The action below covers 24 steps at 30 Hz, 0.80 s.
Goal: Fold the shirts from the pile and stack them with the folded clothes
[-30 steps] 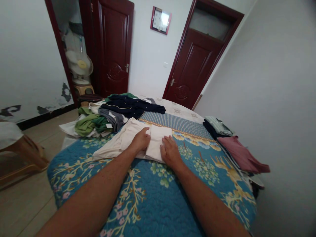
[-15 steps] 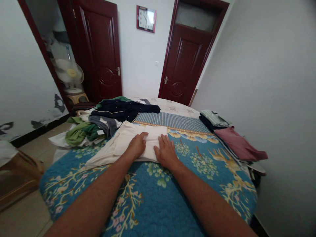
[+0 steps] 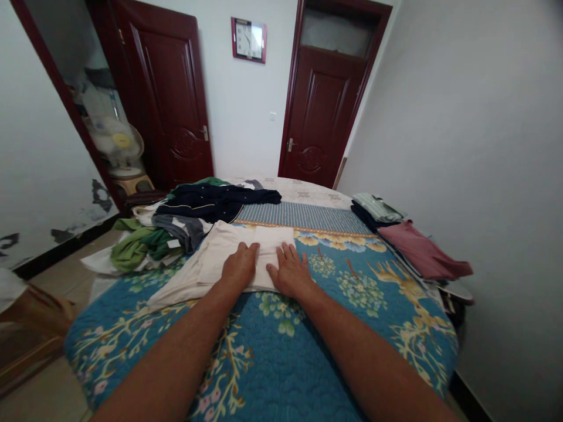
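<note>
A cream-white garment (image 3: 211, 255) lies partly folded on the blue flowered bedcover (image 3: 281, 363). Its right part is doubled over into a neat rectangle, while the left part spreads out toward the near left. My left hand (image 3: 240, 266) rests on the middle of it with curled fingers, closed on the cloth near a fold line; its fingertips are partly hidden. On the right part of the garment my right hand (image 3: 291, 272) lies flat, palm down, fingers stretched and thumb apart.
Loose clothes are heaped at the left: a navy shirt (image 3: 211, 198), a green garment (image 3: 132, 249) and a grey one (image 3: 182, 228). Folded clothes line the right edge, among them a pink garment (image 3: 420, 251) and a pale green striped one (image 3: 378, 208). A wooden chair (image 3: 39, 310) stands at left.
The view has shifted slightly. My left fingers are more curled on the cloth than before. The right hand stays flat on the garment, and the garment keeps its folded shape.
</note>
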Motion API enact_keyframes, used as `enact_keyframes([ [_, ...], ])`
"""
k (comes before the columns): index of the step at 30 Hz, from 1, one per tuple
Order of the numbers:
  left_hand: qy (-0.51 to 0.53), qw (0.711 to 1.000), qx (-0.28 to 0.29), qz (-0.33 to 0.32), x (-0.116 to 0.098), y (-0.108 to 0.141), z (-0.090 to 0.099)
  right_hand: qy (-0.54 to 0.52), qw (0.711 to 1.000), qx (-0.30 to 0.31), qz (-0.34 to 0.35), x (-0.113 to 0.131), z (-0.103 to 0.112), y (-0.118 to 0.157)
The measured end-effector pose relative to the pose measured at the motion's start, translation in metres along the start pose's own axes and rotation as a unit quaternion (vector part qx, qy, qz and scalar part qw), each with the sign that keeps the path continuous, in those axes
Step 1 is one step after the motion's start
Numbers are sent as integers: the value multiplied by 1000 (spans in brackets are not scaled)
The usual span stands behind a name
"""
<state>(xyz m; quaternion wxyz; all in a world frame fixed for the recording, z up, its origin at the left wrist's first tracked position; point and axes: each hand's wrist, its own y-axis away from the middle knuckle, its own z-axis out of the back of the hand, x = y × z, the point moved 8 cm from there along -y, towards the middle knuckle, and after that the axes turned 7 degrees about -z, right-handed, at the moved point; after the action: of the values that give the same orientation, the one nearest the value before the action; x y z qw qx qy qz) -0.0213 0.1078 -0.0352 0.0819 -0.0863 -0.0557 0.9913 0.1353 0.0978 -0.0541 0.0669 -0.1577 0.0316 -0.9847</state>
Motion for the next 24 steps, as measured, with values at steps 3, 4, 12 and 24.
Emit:
enact_keyframes([
  [3, -7, 1000, 6, 3, -1, 3, 1, -13, 999, -3, -43, -9, 1, -22],
  [4, -9, 1000, 7, 5, -1, 3, 1, -15, 998, -3, -61, -13, 1, -32],
  [12, -13, 999, 24, 20, -1, 6, 0, 9, 993, -13, -117, -30, 0, -97],
  [24, -24, 999, 22, 20, -3, 9, 4, 8, 989, -108, -101, -22, 9, -83],
])
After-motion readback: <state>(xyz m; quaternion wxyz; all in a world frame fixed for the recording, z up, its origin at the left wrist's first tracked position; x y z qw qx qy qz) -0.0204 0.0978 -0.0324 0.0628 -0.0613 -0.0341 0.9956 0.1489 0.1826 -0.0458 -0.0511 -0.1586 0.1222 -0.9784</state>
